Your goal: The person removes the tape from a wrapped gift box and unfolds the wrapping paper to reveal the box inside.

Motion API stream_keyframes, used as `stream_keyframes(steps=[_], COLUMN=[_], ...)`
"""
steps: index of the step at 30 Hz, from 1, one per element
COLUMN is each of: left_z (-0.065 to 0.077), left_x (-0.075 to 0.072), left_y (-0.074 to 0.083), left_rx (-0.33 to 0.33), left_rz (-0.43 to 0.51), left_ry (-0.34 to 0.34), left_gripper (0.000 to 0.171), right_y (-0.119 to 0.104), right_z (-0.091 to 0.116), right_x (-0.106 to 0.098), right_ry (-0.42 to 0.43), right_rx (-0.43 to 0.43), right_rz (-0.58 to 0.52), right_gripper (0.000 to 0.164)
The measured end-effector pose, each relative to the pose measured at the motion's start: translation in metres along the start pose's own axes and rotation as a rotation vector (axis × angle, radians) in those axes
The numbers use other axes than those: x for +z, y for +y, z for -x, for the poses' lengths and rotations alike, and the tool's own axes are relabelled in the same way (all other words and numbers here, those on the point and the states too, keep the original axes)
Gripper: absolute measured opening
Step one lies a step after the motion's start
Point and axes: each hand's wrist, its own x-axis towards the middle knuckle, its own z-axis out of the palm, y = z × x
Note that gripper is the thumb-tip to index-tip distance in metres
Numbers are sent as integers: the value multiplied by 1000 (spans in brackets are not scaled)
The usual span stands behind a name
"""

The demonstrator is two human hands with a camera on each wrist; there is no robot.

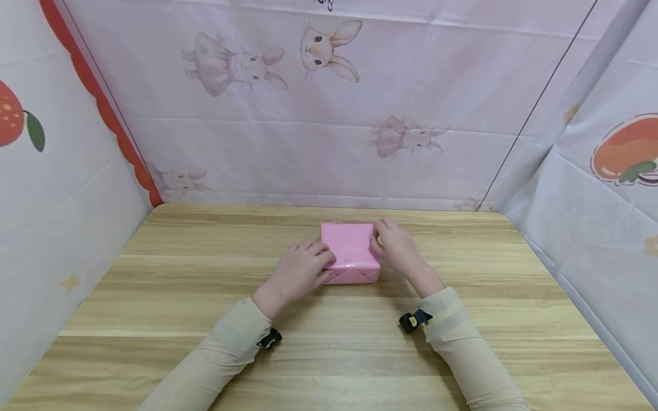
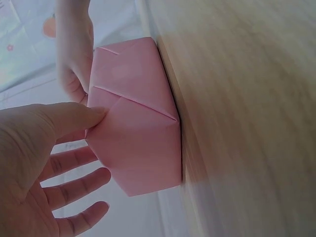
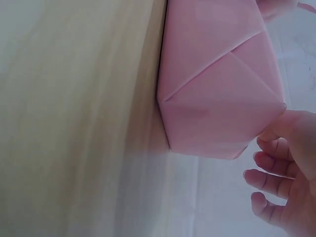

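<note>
The pink wrapped box (image 1: 349, 246) rests on the desk (image 1: 339, 354), with the rabbit-print backdrop (image 1: 308, 165) behind it. Your left hand (image 1: 300, 268) is at the box's left side, its grip spread, thumb against the front face near the upper edge. Your right hand (image 1: 400, 246) is at the box's right side, fingers bent, thumb touching its edge; whether that grip pinches it, you cannot tell.

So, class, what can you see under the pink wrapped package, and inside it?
The pink package rests on the wood-grain table; the surface directly beneath is covered. The folded pink wrapping conceals the inside, so any contents cannot be seen.
</note>
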Motion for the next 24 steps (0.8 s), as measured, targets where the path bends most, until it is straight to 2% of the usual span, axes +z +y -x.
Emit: stream_keyframes(steps=[15, 24], left_z=[1, 1], left_x=[2, 3], left_y=[-1, 0], left_rx=[14, 7], left_rz=[5, 12], left_ry=[16, 9], left_gripper=[20, 18], right_y=[2, 5], right_z=[0, -1], right_x=[-9, -11], right_ry=[-167, -194], right_rx=[225, 266], right_rz=[-62, -70], right_gripper=[12, 14])
